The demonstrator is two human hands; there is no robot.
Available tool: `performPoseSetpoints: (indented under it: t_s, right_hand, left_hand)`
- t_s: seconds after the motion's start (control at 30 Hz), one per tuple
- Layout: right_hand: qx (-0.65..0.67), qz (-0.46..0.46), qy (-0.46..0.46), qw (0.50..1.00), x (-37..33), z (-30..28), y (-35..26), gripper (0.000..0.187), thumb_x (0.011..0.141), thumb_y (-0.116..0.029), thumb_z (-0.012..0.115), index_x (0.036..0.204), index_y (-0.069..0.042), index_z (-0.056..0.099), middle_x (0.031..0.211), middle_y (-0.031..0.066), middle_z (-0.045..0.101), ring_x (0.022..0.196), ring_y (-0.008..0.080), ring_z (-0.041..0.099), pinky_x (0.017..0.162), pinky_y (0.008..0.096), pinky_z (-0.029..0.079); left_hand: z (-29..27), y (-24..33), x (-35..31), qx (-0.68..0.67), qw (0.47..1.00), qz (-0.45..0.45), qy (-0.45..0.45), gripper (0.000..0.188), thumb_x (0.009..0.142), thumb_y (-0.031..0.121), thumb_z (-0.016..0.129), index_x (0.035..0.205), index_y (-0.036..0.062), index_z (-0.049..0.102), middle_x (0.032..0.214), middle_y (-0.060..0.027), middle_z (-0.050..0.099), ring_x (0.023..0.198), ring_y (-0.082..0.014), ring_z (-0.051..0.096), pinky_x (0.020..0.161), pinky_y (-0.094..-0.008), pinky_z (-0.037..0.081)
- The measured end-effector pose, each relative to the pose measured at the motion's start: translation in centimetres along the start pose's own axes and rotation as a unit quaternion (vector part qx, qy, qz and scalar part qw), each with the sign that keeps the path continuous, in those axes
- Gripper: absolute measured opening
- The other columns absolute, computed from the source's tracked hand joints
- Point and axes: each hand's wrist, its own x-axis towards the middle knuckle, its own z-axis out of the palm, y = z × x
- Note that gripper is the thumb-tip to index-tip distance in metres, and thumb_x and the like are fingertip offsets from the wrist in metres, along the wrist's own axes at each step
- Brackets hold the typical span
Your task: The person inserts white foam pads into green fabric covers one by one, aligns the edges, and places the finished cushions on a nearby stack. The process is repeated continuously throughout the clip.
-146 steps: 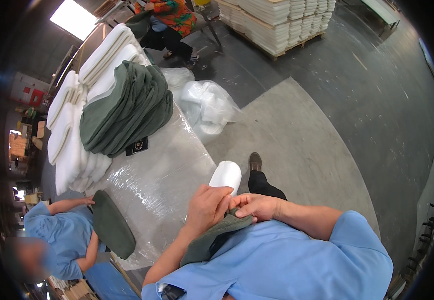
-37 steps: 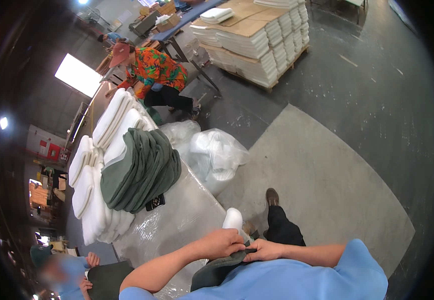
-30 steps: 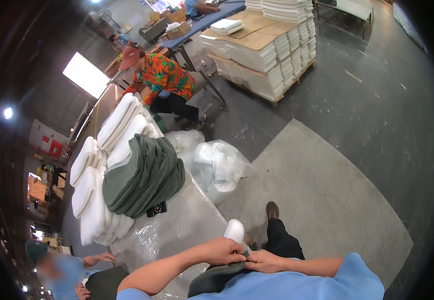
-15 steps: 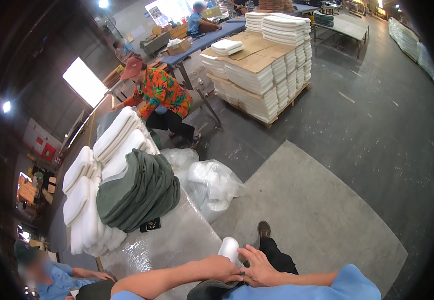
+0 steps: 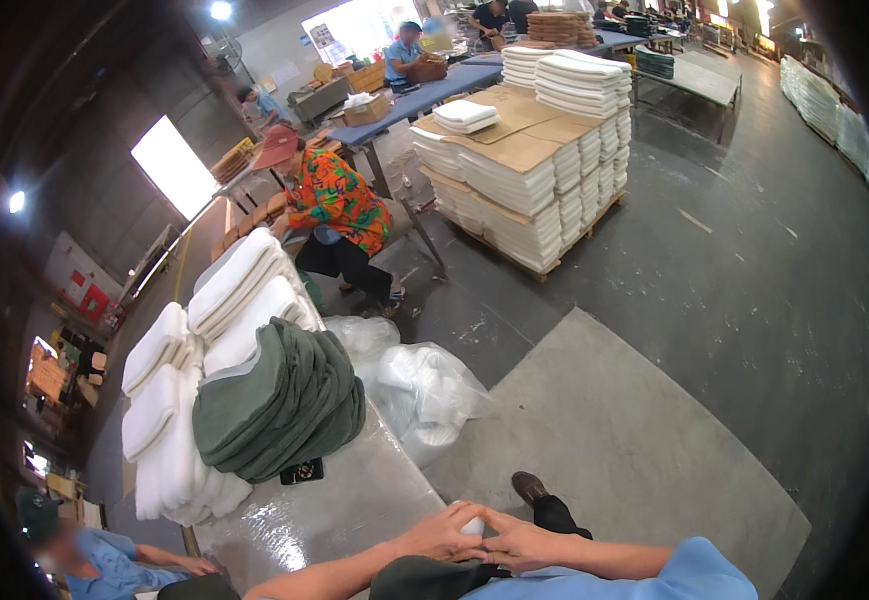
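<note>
At the lower edge, close to my body, my left hand (image 5: pixel 446 534) and my right hand (image 5: pixel 522 541) meet with curled fingers around a white padded piece (image 5: pixel 472 527). Only a small rounded part of it shows between them. Dark green fabric (image 5: pixel 424 578) lies just below my left hand, against my body; how it joins the white piece is hidden. On the plastic-covered table (image 5: pixel 354 500) to the left sits a pile of folded dark green fabric covers (image 5: pixel 279 400). White folded pads (image 5: pixel 169 430) are stacked behind and beside it.
A dark phone-like object (image 5: pixel 302 472) lies by the green pile. Clear plastic bags (image 5: pixel 424 390) stand beside the table. A person in an orange patterned shirt (image 5: pixel 339 200) sits beyond; another in blue (image 5: pixel 119 565) is at lower left. Stacked white pads (image 5: pixel 514 180) fill a pallet.
My hands have closed in over the white piece, so less of it shows. The right fingers, raised before, now curl around it. The seated person's arms have shifted.
</note>
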Motion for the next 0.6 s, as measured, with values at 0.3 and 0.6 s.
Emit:
performPoseSetpoints:
  t_s: [0.3, 0.6]
  right_hand:
    - [-0.019, 0.120, -0.069, 0.990, 2.2, -1.6, 1.8, 0.029, 0.105, -0.027, 0.063, 0.120, -0.003, 0.070, 0.146, 0.0218, 0.055, 0.110, 0.0377, 0.069, 0.091, 0.0446, 0.058]
    - [0.043, 0.121, -0.110, 0.986, 6.2, -3.5, 3.7, 0.025, 0.102, -0.022, 0.067, 0.115, -0.002, 0.072, 0.130, 0.0148, 0.066, 0.109, 0.0314, 0.070, 0.092, 0.0377, 0.058]
  left_hand:
    - [0.9, -1.9, -0.5, -0.069, 0.983, -0.138, 0.104, 0.033, 0.096, 0.036, 0.078, 0.088, 0.0049, 0.069, 0.107, -0.0142, 0.064, 0.099, -0.0335, 0.064, 0.086, -0.0440, 0.054]
    - [4.4, -4.1, -2.3, -0.163, 0.915, -0.296, 0.222, 0.031, 0.098, 0.036, 0.074, 0.098, 0.0043, 0.071, 0.100, -0.0140, 0.062, 0.096, -0.0296, 0.064, 0.082, -0.0408, 0.052]
